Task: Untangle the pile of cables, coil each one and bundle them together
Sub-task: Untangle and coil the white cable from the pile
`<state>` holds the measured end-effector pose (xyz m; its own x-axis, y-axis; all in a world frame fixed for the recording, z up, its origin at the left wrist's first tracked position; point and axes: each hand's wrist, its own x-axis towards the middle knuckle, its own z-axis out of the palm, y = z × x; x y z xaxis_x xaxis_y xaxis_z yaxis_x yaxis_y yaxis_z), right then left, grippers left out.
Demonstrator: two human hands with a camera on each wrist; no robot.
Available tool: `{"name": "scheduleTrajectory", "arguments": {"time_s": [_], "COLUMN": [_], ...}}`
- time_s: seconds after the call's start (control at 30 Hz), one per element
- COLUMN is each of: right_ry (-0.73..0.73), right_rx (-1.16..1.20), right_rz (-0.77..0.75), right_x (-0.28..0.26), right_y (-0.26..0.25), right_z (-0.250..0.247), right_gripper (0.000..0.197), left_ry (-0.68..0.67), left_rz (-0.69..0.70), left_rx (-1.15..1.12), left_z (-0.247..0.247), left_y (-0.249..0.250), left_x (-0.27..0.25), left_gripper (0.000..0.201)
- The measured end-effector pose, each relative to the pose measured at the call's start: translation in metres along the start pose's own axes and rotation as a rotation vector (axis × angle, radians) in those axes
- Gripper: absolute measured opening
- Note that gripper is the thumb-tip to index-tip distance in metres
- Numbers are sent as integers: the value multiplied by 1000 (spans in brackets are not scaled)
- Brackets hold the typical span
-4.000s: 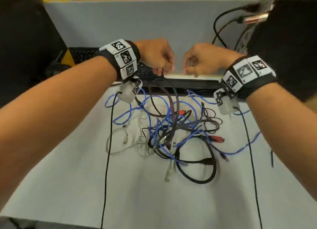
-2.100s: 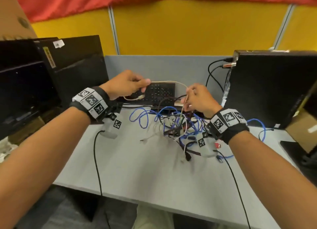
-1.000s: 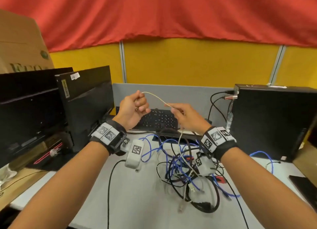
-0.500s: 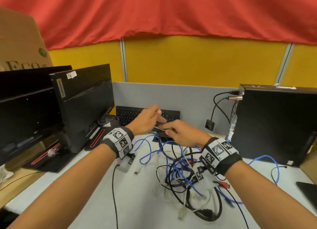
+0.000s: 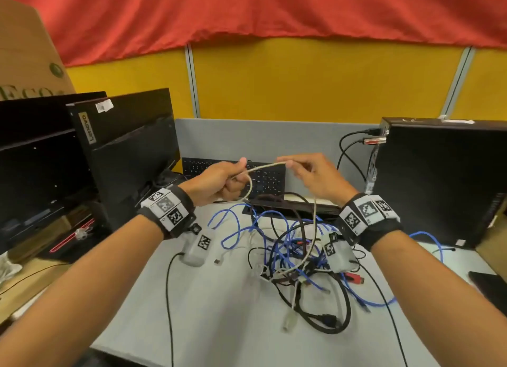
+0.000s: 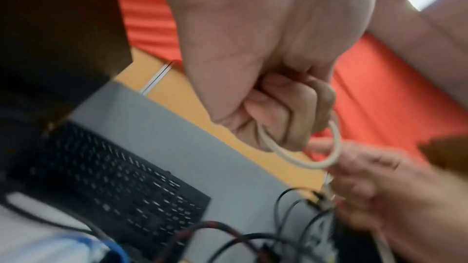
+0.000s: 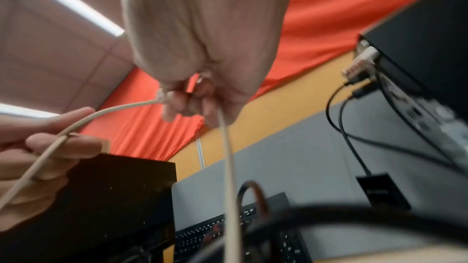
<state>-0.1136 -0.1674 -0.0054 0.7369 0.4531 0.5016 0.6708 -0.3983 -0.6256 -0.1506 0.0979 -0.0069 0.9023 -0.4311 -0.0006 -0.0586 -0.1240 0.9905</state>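
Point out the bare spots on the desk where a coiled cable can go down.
The desk is bare along its near edge, in front of the cable pile. A smaller bare patch lies between the pile and the black monitor, crossed by a thin black wire. The centre and the right side toward the black computer are crowded.

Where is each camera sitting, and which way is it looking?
Head: on the person's head, looking forward and down at the desk and the cable pile; both forearms, left hand and right hand show.
Left wrist: under the left wrist, looking along the palm up at the curled fingers gripping a beige cable loop.
Right wrist: under the right wrist, looking up along the right hand, which pinches the beige cable.
Shared: all three show the beige cable, both hands and the black keyboard.
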Motion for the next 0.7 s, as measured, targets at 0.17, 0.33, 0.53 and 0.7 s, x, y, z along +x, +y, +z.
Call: {"name": "scheduleTrajectory", "arguments": {"time_s": [0.17, 0.33, 0.53, 0.7], "right_ry": [208, -286, -334, 5], "right_rx": [-99, -289, -268, 2], "right_rz": [138, 282, 49, 177], "right_x": [-4, -20, -24, -14], "right_y": [20, 13, -12, -14], "right_z": [16, 53, 72, 55], "right_gripper": [27, 44, 32, 12], "left_ry": [175, 352, 271, 223], "left_rz": [150, 334, 302, 224], "left_rx": [-417, -581, 745, 1170], "left_z": [6, 25, 42, 31], "left_y": [11, 13, -10, -16], "left_x": [7, 19, 19, 16], "left_gripper": [37, 36, 24, 26]}}
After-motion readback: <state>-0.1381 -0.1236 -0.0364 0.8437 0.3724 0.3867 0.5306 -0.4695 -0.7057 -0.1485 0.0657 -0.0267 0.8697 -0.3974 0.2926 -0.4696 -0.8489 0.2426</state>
